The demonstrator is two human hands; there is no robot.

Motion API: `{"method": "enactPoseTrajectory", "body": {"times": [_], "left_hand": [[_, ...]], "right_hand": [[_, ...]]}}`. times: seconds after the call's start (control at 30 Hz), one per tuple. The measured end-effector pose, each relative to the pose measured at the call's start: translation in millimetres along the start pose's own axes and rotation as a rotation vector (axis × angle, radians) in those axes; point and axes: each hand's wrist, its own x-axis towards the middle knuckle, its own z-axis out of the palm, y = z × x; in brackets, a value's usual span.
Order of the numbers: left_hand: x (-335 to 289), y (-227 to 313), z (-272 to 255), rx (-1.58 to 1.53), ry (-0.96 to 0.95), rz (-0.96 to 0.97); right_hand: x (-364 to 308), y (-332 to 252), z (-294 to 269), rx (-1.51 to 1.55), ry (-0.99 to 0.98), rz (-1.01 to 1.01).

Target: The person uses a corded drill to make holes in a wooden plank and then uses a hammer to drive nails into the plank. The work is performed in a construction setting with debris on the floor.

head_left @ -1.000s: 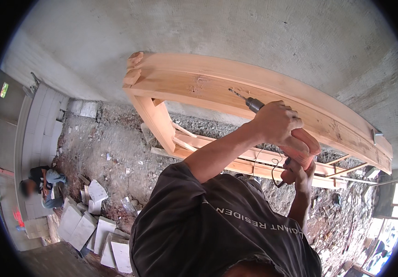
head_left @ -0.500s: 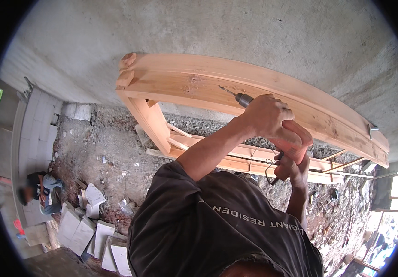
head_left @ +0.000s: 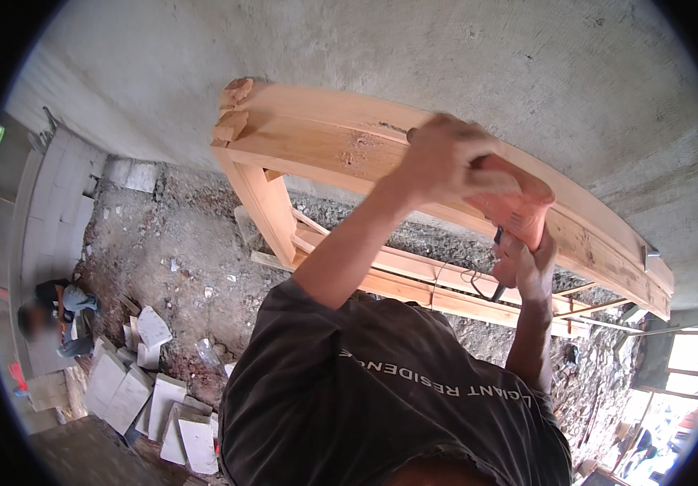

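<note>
Grey blockwork [head_left: 59,198] stands at the far left, and a co-worker [head_left: 69,312] sits low beside it, well apart from the work. Just right of them, flat pale slabs [head_left: 166,405] lie leaning on one another over stony ground [head_left: 195,219]. From there a long frame of planed timber [head_left: 304,138] runs rightward along the rendered wall [head_left: 478,49], its near end showing rough-cut stubs.

Over the middle of that timber I see the person's left hand [head_left: 450,158], a little blurred, its fingers curled over the front of an orange drill [head_left: 523,201]. The drill's dark nose points left, close to the timber's upper ledge; whether the bit bites into wood I cannot tell. Lower and further right, the right hand [head_left: 527,259] is closed around the drill's handle, with a dark cord [head_left: 499,292] hanging below.

I'd judge the tool fairly heavy and rigid, its smooth housing a bit slippery in a sweaty palm. Best hold: handle in one hand, housing in the other, fingers behind the spinning nose. A slim bit could snap if twisted sideways. Beyond, a small metal bracket [head_left: 649,257] sits on the timber's right end.
</note>
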Motion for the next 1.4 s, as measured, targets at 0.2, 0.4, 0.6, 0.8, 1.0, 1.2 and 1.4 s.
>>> {"method": "enactPoseTrajectory", "body": {"times": [0.2, 0.4, 0.6, 0.8, 1.0, 1.2, 1.4], "left_hand": [[-92, -82, -85, 0.092, 0.831, -0.744], [-143, -148, -110, 0.715, 0.784, -0.985], [-153, -175, -94, 0.928, 0.682, -1.027], [-123, -162, -82, 0.912, 0.565, -0.796], [24, -72, 3, 0.144, 0.210, -0.316], [50, -75, 9, 0.028, -0.134, -0.359], [56, -86, 4, -0.051, -0.198, -0.378]], "right_hand": [[43, -23, 4, -0.072, -0.048, -0.124], [86, -39, 5, -0.155, -0.185, -0.128], [125, -50, 9, -0.226, -0.281, -0.128], [150, -56, 8, -0.285, -0.352, -0.146], [153, -65, 12, -0.344, -0.345, -0.141], [151, -60, 15, -0.401, -0.281, -0.097], [155, -60, 12, -0.410, -0.229, -0.003]]}}
